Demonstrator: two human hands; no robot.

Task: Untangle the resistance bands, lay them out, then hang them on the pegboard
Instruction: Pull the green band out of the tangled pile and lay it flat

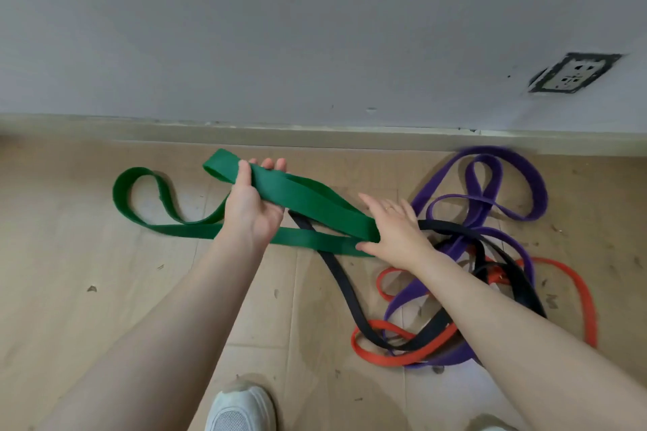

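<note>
A wide green band runs from a loop on the floor at the left up into both hands. My left hand grips its folded end from below, thumb over the top. My right hand lies with straight fingers over the green band's other fold. To the right, a purple band, a black band and a red band lie tangled together on the floor, partly hidden by my right forearm. No pegboard is in view.
Cardboard sheets cover the floor. A grey wall with a skirting board stands just behind the bands, with a wall socket at the right. My white shoe is at the bottom edge.
</note>
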